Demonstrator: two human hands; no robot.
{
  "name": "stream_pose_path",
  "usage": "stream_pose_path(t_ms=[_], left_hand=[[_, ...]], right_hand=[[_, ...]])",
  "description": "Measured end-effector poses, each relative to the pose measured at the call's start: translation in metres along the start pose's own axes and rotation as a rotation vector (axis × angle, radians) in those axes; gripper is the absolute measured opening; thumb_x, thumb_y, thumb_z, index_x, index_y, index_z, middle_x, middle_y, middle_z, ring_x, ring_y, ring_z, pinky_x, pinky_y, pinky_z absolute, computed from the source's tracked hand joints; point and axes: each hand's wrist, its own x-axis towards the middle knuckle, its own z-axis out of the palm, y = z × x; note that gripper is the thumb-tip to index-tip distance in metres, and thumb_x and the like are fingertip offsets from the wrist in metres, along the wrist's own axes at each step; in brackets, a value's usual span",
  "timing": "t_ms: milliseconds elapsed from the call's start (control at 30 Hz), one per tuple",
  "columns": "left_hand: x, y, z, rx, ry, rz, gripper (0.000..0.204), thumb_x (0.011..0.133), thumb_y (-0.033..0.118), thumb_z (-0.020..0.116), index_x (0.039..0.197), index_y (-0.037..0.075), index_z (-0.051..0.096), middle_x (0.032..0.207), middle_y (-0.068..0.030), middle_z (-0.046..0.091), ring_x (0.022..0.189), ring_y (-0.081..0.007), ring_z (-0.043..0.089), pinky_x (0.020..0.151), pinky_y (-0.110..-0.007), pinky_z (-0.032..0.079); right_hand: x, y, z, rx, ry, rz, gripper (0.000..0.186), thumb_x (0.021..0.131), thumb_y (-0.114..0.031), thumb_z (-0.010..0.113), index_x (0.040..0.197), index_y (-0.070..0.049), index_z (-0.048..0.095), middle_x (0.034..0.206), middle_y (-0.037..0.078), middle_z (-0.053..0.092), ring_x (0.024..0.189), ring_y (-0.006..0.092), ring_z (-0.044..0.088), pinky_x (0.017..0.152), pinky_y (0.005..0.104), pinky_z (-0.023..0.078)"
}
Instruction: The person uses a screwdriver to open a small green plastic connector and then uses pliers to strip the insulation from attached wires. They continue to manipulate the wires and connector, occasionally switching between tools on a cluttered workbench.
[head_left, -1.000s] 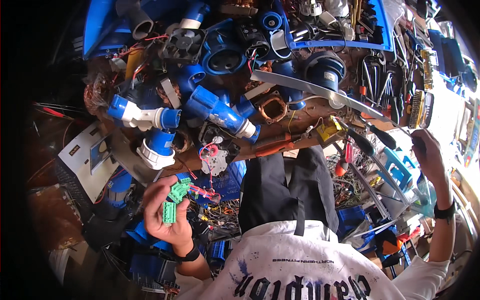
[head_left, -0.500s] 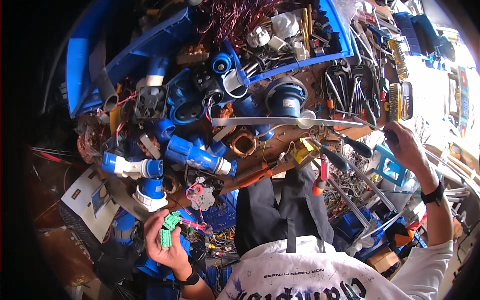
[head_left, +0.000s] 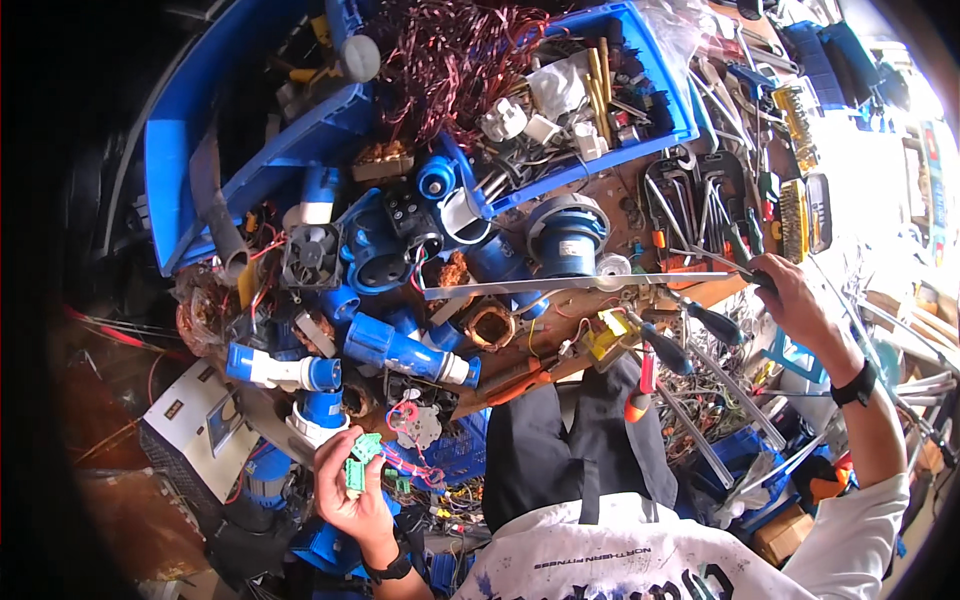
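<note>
My left hand (head_left: pixel 350 500) is closed around green terminal-block connectors (head_left: pixel 362 455), with thin red wires beside them, just below a blue-and-white plug (head_left: pixel 322 408). My right hand (head_left: pixel 800 310) is closed on a dark-handled tool (head_left: pixel 764 281) with a thin metal shaft, over the bench's right side at the right end of a long flat metal strip (head_left: pixel 600 284). An open case of hex keys and drivers (head_left: pixel 665 200) lies just beyond it. Two dark-handled tools (head_left: pixel 710 315) and a red-handled one (head_left: pixel 645 385) lie left of that hand.
Blue bins (head_left: pixel 560 180) with copper wire (head_left: pixel 460 50) and scrap fill the back. Blue industrial plugs (head_left: pixel 390 345), a fan (head_left: pixel 308 260) and motor parts crowd the wooden bench (head_left: pixel 590 370). A white metal box (head_left: pixel 195 430) stands left; cables and tubes hang below right.
The view has shifted, so the bench appears lower and more of the back bins shows. My right hand has moved toward the tool case, and my left hand has risen closer to the blue plugs.
</note>
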Motion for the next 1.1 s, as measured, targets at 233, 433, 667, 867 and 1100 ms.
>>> stream_pose_path(t_ms=[233, 433, 667, 867, 1100], left_hand=[[0.004, 0.005, 0.011, -0.011, 0.013, -0.07, 0.032, 0.086, 0.006, 0.07, 0.114, -0.005, 0.059, 0.114, -0.0174, 0.062, 0.102, -0.0245, 0.061, 0.088, -0.034, 0.051], [0.003, 0.007, 0.019, -0.012, -0.013, -0.11, 0.032, 0.087, 0.005, 0.068, 0.116, -0.004, 0.057, 0.116, -0.0168, 0.061, 0.103, -0.023, 0.06, 0.088, -0.033, 0.051], [-0.001, 0.014, 0.031, 0.066, -0.052, -0.102, 0.031, 0.087, 0.003, 0.067, 0.116, -0.004, 0.059, 0.117, -0.0141, 0.061, 0.104, -0.0221, 0.059, 0.091, -0.032, 0.049], [-0.011, 0.019, 0.054, 0.127, -0.058, -0.058, 0.031, 0.085, -0.004, 0.066, 0.115, -0.004, 0.059, 0.117, -0.0127, 0.062, 0.105, -0.0217, 0.059, 0.093, -0.033, 0.047], [-0.023, 0.022, 0.091, 0.234, -0.037, 0.019, 0.03, 0.084, -0.005, 0.066, 0.114, -0.002, 0.06, 0.114, -0.011, 0.064, 0.104, -0.0213, 0.059, 0.094, -0.034, 0.046]], right_hand=[[-0.012, 0.023, -0.001, 0.025, 0.024, 0.009, 0.034, 0.078, 0.007, 0.06, 0.11, -0.003, 0.054, 0.096, 0.018, 0.063, 0.09, 0.0397, 0.061, 0.079, 0.0438, 0.048], [-0.031, 0.049, 0.0, -0.025, 0.1, 0.122, 0.032, 0.081, 0.004, 0.059, 0.112, -0.003, 0.054, 0.102, 0.019, 0.063, 0.098, 0.0385, 0.059, 0.086, 0.0442, 0.046], [-0.062, 0.076, 0.007, 0.051, 0.14, 0.231, 0.034, 0.086, -0.002, 0.058, 0.119, -0.006, 0.051, 0.1, 0.018, 0.062, 0.095, 0.0372, 0.06, 0.084, 0.0439, 0.047], [-0.08, 0.106, 0.026, 0.149, 0.176, 0.253, 0.034, 0.088, -0.005, 0.059, 0.122, -0.008, 0.051, 0.096, 0.017, 0.063, 0.09, 0.0337, 0.062, 0.08, 0.0422, 0.048], [-0.095, 0.134, 0.063, 0.425, 0.265, 0.264, 0.035, 0.091, -0.007, 0.059, 0.126, -0.009, 0.05, 0.092, 0.016, 0.064, 0.086, 0.0282, 0.063, 0.075, 0.0381, 0.049]])
